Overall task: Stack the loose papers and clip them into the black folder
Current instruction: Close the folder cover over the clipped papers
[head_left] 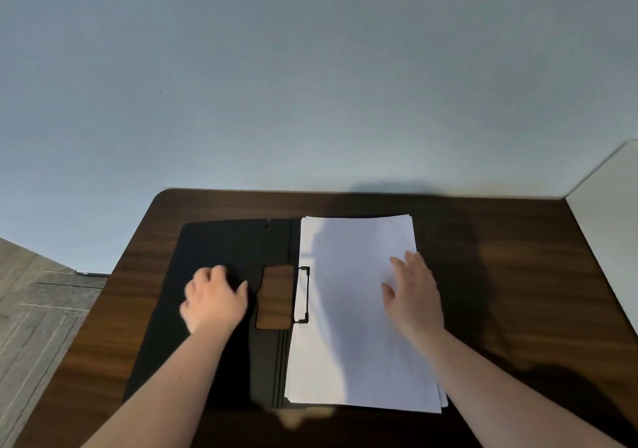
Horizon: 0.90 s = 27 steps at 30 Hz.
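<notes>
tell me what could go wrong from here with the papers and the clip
1. The paper stack is fanned at its lower right corner, so sheets may end up clipped unevenly.
2. The right hand lies flat on the stack; sliding it could push sheets out of line.
3. The clip sits at the stack's left edge while the left hand rests on the black folder; some sheets could slip free.
</notes>
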Each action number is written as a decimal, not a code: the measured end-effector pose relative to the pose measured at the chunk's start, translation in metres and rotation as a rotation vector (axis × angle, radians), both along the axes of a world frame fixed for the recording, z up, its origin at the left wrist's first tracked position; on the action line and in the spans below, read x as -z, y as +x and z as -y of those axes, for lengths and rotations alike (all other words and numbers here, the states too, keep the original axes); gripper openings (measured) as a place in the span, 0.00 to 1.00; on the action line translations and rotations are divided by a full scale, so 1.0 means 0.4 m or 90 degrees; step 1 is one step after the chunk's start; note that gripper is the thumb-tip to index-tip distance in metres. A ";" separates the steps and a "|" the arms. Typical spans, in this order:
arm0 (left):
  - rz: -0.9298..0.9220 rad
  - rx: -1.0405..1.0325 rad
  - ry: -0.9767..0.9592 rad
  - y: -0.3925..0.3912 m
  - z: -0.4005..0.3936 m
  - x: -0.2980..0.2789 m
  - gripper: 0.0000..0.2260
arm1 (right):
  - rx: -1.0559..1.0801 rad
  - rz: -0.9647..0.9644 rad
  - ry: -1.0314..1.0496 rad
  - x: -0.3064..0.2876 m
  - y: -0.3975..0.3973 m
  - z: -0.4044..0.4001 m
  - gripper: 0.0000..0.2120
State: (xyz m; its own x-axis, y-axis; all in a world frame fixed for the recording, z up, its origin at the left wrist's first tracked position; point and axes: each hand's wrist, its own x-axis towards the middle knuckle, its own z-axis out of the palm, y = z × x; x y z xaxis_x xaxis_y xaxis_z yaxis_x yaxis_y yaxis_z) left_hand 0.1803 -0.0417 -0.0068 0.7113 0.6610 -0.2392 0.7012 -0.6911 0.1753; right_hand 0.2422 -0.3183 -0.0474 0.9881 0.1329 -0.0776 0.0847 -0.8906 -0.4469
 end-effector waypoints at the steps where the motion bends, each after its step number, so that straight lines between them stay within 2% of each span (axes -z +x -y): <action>1: -0.034 -0.071 -0.009 -0.015 -0.028 -0.002 0.33 | 0.027 -0.042 0.001 -0.005 0.006 0.018 0.24; 3: -0.078 -0.215 -0.075 -0.038 -0.081 0.001 0.46 | 0.054 -0.097 0.033 -0.008 0.015 0.039 0.28; 5: -0.112 -0.287 -0.108 -0.052 -0.113 0.002 0.53 | 0.055 -0.117 0.084 -0.009 0.022 0.045 0.29; 9: -0.111 -0.339 -0.112 -0.056 -0.131 -0.006 0.54 | 0.083 -0.145 0.172 -0.027 0.029 0.045 0.28; 12: -0.138 -0.328 -0.124 -0.047 -0.119 -0.017 0.54 | 0.129 -0.187 0.233 -0.052 0.034 0.040 0.28; 15: -0.150 -0.329 -0.073 -0.049 -0.104 -0.037 0.54 | 0.152 -0.206 0.239 -0.065 0.035 0.035 0.27; 19: -0.142 -0.377 -0.119 -0.078 -0.130 -0.030 0.58 | 0.171 -0.217 0.258 -0.077 0.025 0.036 0.25; 27: -0.178 -0.371 -0.098 -0.112 -0.196 -0.031 0.60 | 0.149 -0.243 0.279 -0.088 0.020 0.049 0.26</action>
State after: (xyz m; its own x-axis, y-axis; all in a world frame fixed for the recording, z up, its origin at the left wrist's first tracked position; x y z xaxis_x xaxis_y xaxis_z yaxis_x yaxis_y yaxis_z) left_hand 0.1354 0.0368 0.0055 0.1458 0.8620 -0.4855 0.9859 -0.1673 -0.0009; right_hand 0.2501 -0.3381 -0.0122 0.9081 0.0151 -0.4184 -0.3286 -0.5935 -0.7347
